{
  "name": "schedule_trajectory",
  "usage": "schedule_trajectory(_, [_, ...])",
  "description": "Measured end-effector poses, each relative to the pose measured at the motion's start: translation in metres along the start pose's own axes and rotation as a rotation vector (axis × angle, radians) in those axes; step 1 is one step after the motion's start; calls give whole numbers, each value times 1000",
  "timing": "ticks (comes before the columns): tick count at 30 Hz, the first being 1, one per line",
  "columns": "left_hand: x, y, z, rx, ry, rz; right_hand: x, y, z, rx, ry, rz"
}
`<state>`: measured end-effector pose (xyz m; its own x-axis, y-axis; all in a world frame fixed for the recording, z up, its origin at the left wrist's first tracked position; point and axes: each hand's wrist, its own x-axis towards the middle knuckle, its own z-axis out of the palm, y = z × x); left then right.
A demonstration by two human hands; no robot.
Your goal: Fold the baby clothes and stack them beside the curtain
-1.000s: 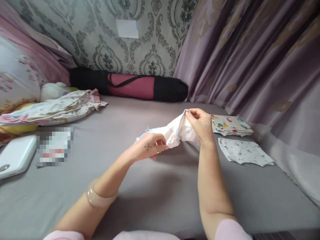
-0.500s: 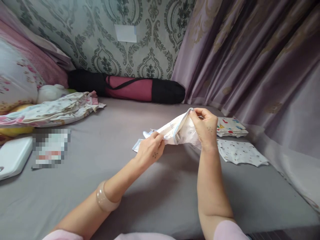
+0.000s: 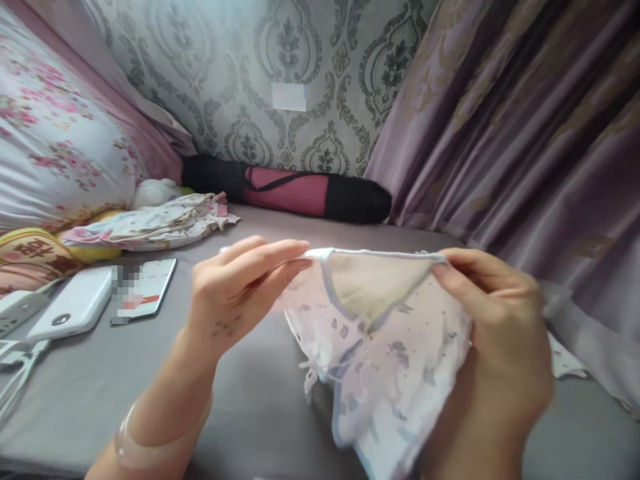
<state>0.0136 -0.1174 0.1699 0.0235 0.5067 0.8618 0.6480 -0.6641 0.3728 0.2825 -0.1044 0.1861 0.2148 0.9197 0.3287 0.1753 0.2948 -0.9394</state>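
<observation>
A small white baby shirt point(image 3: 395, 347) with grey-blue prints, pale blue edging and thin ties hangs in front of me, stretched out above the bed. My left hand point(image 3: 245, 287) pinches its upper left corner between thumb and fingers. At the other top corner, my right hand point(image 3: 495, 313) is closed on the cloth. The top edge runs taut between both hands, and a yellowish inner side shows in the V-shaped neckline. Below, the shirt's lower part hangs down with its front edges overlapping. Motion blurs my right hand a little.
On the grey bed sheet point(image 3: 240, 393) at left lie a phone point(image 3: 155, 287), a white power bank point(image 3: 80, 303), a power strip point(image 3: 20, 310) with cables and a crumpled printed garment point(image 3: 165, 223). A black-and-maroon long bag point(image 3: 287, 190) lies along the wall. White printed cloth point(image 3: 565, 357) shows behind my right hand.
Both hands have come closer to me and spread apart, lifting the shirt so it hangs open instead of bunched. The view has shifted left, and the folded clothes at right are mostly hidden.
</observation>
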Motion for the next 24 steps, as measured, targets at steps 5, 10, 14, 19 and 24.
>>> schedule_trajectory(5, [0, -45, 27, 11, -242, -205, 41, 43, 13, -162, -225, -29])
schedule_trajectory(10, [-3, -73, 43, -27, -310, -262, 54, 63, 18, -263, -394, -38])
schedule_trajectory(14, [-12, -85, 51, -269, -378, -463, 54, 66, 18, -296, -493, -34])
schedule_trajectory(19, [5, -101, 43, -297, -589, -438, 65, 71, 9, -267, -625, 37])
schedule_trajectory(24, [56, -103, 39, -35, -705, -239, 90, 61, 16, -455, -580, -177])
